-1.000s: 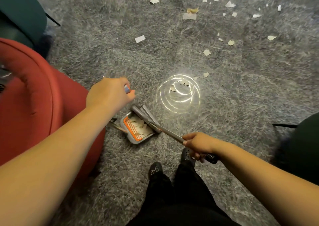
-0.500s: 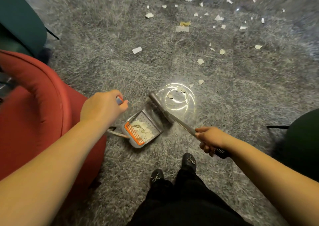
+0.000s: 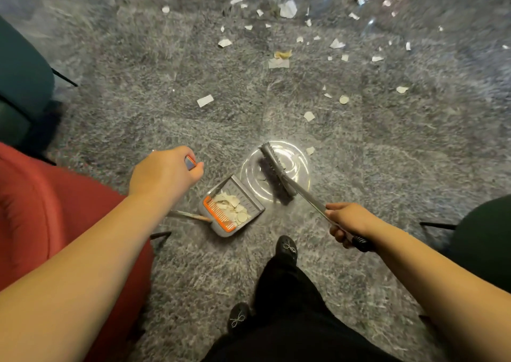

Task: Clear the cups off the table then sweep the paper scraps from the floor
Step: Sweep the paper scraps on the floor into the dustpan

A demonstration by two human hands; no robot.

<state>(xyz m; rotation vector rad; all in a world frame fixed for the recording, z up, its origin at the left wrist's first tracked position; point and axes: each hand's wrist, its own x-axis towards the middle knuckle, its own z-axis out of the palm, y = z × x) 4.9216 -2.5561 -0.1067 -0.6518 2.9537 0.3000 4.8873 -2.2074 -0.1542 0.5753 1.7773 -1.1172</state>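
On grey carpet [image 3: 154, 90]: dustpan [image 3: 231, 209] with paper scraps [image 3: 282, 63], left hand [image 3: 166, 173] clamped on its handle; right hand [image 3: 348, 220] gripping broom [image 3: 276, 173] beside it. No legible writing.

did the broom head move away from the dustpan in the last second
Yes. The broom head went from the dustpan mouth outward, over the bright light ring on the carpet.

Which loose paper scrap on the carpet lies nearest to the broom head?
The small white scrap just right of the broom head, at the bright ring's edge; every other loose scrap lies farther up the carpet.
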